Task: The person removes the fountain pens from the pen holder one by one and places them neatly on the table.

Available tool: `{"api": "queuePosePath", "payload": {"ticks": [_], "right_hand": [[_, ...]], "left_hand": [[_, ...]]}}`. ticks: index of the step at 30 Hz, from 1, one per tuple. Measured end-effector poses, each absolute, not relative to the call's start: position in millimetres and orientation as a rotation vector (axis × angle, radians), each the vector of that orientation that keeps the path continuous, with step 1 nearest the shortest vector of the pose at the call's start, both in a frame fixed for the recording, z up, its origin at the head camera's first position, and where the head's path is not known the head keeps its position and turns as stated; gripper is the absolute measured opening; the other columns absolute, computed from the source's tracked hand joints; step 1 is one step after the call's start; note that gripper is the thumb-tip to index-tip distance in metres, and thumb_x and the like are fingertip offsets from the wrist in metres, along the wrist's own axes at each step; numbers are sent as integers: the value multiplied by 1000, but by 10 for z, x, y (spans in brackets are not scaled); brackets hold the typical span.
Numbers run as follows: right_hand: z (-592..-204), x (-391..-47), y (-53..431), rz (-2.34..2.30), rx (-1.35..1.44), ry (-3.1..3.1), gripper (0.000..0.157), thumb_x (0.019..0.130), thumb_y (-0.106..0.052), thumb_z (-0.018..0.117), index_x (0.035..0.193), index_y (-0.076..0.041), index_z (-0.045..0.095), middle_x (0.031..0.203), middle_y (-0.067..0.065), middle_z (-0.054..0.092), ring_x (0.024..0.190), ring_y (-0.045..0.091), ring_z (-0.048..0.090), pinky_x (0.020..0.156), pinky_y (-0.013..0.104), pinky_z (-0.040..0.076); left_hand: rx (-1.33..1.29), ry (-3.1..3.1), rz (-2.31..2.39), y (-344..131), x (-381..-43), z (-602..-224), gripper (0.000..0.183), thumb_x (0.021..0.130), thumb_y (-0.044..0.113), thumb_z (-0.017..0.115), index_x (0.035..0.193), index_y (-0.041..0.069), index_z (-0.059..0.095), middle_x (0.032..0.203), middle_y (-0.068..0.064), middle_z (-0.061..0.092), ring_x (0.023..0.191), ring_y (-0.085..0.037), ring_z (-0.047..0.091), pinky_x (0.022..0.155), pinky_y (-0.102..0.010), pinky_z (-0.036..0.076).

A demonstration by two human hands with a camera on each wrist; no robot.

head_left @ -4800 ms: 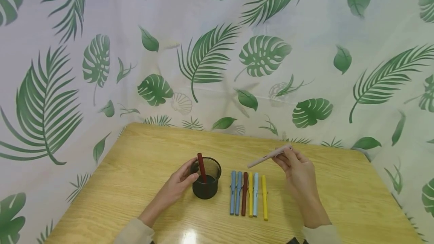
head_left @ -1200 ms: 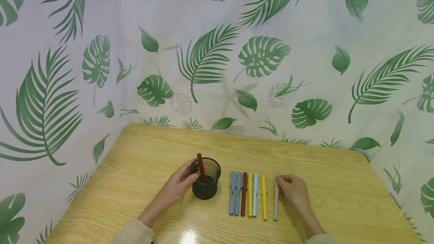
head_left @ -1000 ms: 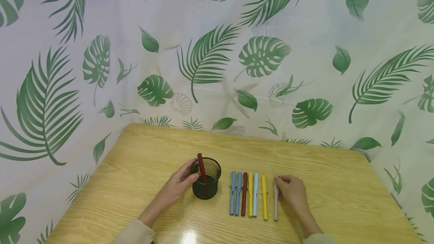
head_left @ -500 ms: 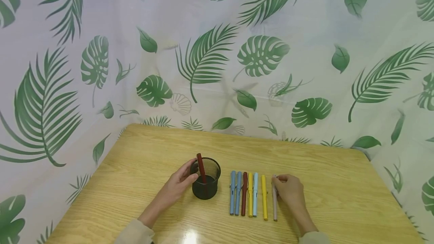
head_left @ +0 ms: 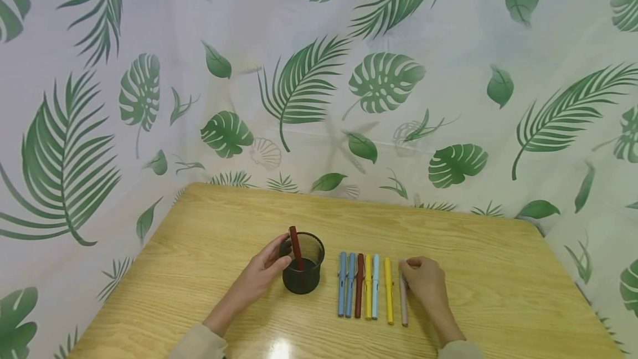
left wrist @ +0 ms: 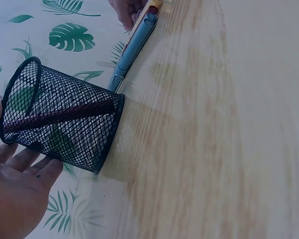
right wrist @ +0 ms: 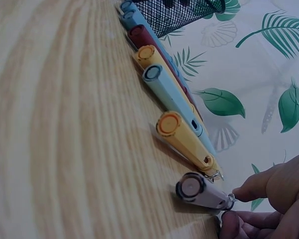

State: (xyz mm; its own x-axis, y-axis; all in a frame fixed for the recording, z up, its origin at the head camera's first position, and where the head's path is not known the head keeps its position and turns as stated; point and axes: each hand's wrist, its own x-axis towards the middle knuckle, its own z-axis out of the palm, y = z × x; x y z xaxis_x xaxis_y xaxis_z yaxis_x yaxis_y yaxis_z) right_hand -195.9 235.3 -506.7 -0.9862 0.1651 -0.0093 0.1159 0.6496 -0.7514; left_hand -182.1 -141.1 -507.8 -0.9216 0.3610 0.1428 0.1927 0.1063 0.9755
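Observation:
My left hand [head_left: 260, 270] holds a black mesh pen cup [head_left: 301, 280] by its left side, thumb at the front and fingers round the back. Inside, a dark red pen [head_left: 296, 245] leans against the rim. Over on the right, my right hand [head_left: 426, 282] pinches the upper, clip end of a pale pink pen [head_left: 404, 306] lying on the table. In the right wrist view, thumb and finger meet at the clip of that pale pink pen [right wrist: 202, 191]. Just left of it lies a yellow pen [head_left: 389, 292], a small gap between them.
Between cup and yellow pen, several pens lie side by side: two blue pens [head_left: 341, 287], a dark red pen [head_left: 359, 287], another yellow pen [head_left: 368, 292] and a light blue pen [head_left: 375, 287]. The wooden table [head_left: 224, 220] meets a leaf-patterned cloth [head_left: 309, 143] behind.
My right hand has brought the pale pink pen down from the air onto the table, right of the row, then shifted it slightly left. My left hand and the cup stay put.

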Motion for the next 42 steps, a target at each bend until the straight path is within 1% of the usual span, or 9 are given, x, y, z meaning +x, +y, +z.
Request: {"api": "queuePosePath", "payload": {"ticks": [6,9,13,18,24,27,33,39,42], "right_hand": [[-5051,-1945,2359,1213,-267,-2813,42,102,-21,62,118,17,65,108,32,71,97,43,71,76,45,62],[-5044,-1922,2381,1222,-279,-2802,42,103,-21,59,121,17,64,112,33,69,103,47,68,80,48,61],[-5032,-1896,2422,1267,-269,-2766,40,103,-17,56,123,17,63,113,34,67,98,43,68,74,42,61],[-4977,-1901,2418,1270,-275,-2720,38,103,-18,56,122,13,66,113,31,68,92,34,67,65,30,55],[-4893,-1920,2321,1346,-259,-2646,33,103,-16,60,117,12,69,103,24,71,78,23,65,56,22,50],[-4852,-1932,2237,1419,-261,-2614,33,103,-16,60,119,11,69,100,22,72,75,21,66,55,21,50],[-4793,-1960,2045,1543,-243,-2565,33,104,-17,59,122,10,68,103,24,72,80,27,71,61,25,57],[-4731,-1995,1827,1646,-180,-2540,33,105,-17,59,125,8,68,109,23,71,84,27,70,66,29,59],[-4682,-2017,1695,1710,-175,-2525,32,104,-16,60,126,7,68,112,23,71,88,29,69,68,32,59]], "left_hand": [[548,2239,1936,-1404,-1815,-5073,63,110,25,53,164,6,25,162,-22,36,149,-39,35,117,-53,35],[544,2238,1937,-1404,-1814,-5068,63,110,24,53,164,6,25,163,-23,34,149,-39,34,118,-54,34],[546,2239,1940,-1410,-1815,-5067,63,110,24,53,164,6,26,162,-23,35,149,-39,34,118,-54,33],[562,2236,1944,-1415,-1823,-5070,63,111,24,53,164,7,25,162,-22,36,149,-39,35,118,-54,33],[557,2233,1947,-1414,-1827,-5073,62,111,23,53,164,7,26,161,-23,36,148,-39,35,118,-54,34],[560,2231,1949,-1412,-1828,-5076,62,111,22,52,164,7,26,161,-23,37,148,-39,36,118,-53,34],[565,2234,1942,-1412,-1831,-5088,63,111,24,53,164,6,25,161,-23,36,148,-39,36,118,-53,34],[548,2223,1942,-1405,-1829,-5085,63,111,24,53,164,6,24,162,-23,34,149,-39,35,117,-52,36],[541,2225,1938,-1401,-1826,-5079,63,111,24,53,164,6,24,162,-23,34,148,-40,35,117,-52,36]]}}
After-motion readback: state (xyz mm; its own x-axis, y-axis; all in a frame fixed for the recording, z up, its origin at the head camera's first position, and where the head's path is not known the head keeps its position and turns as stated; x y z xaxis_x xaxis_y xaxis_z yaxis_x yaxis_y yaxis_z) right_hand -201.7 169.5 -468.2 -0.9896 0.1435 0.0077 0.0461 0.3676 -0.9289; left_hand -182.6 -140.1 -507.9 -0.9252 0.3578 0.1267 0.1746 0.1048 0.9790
